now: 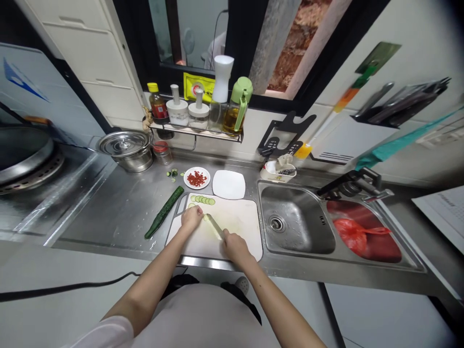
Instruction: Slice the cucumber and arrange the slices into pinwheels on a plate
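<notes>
My left hand [191, 216] rests fingers-curled on a short cucumber piece on the white cutting board [239, 227]; the piece is mostly hidden under the hand. My right hand [235, 245] grips a knife [215, 226] whose blade points toward the left hand, beside a cut slice. A row of several cucumber slices [202, 199] lies along the board's far edge. A whole cucumber [165, 211] lies on the steel counter left of the board.
A small plate of chopped red chili [196, 178] and an empty white plate [228, 184] sit behind the board. A lidded steel pot [126, 147] stands at left, a condiment shelf [197, 128] above. The sink [295, 222] is right, with a red bag [353, 232].
</notes>
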Demonstrator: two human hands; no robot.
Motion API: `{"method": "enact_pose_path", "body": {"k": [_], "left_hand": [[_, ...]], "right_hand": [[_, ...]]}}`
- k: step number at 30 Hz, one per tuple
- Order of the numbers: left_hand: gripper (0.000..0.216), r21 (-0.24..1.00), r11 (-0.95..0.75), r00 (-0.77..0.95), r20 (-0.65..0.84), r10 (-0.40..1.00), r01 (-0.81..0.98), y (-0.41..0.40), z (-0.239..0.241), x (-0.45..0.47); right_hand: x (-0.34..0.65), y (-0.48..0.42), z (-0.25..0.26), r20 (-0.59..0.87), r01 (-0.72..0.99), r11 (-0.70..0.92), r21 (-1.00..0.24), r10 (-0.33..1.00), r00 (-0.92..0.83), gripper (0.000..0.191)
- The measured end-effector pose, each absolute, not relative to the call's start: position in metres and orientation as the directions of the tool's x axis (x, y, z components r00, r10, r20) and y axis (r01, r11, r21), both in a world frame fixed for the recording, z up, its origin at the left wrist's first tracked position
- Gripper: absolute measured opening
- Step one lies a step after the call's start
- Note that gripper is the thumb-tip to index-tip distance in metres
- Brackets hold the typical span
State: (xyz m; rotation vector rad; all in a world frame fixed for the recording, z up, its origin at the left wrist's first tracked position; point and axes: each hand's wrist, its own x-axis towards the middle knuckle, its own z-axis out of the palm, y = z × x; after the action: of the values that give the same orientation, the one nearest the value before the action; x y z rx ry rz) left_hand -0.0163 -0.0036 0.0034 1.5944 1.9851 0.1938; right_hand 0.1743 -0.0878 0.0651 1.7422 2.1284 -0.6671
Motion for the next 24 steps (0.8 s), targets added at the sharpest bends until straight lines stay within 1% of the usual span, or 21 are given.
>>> {"method": "enact_pose_path", "body": {"k": [5, 11, 16, 24], "left_hand": [[0.012, 0.420, 0.268, -0.126, -0.334, 0.934, 0.867, -0.001, 0.001, -0.016], [0.010, 0.429, 0.275, -0.129, -0.338, 0.932, 0.861, -0.001, 0.000, -0.017], [0.013, 0.417, 0.286, -0.136, -0.354, 0.925, 0.862, 0.000, 0.002, -0.016], [0.013, 0.379, 0.287, -0.138, -0.373, 0.917, 0.880, 0.002, 0.006, -0.014]], "right_hand": [[0.169, -0.085, 0.061, -0.533, 0.976, 0.164, -0.143, 0.818, -0.216, 0.033], [0.166, -0.085, 0.059, -0.526, 0.975, 0.171, -0.140, 0.822, -0.220, 0.033], [0.163, -0.086, 0.059, -0.518, 0.974, 0.177, -0.140, 0.826, -0.224, 0.032], [0.154, -0.082, 0.063, -0.573, 0.974, 0.179, -0.137, 0.788, -0.225, 0.034]]}}
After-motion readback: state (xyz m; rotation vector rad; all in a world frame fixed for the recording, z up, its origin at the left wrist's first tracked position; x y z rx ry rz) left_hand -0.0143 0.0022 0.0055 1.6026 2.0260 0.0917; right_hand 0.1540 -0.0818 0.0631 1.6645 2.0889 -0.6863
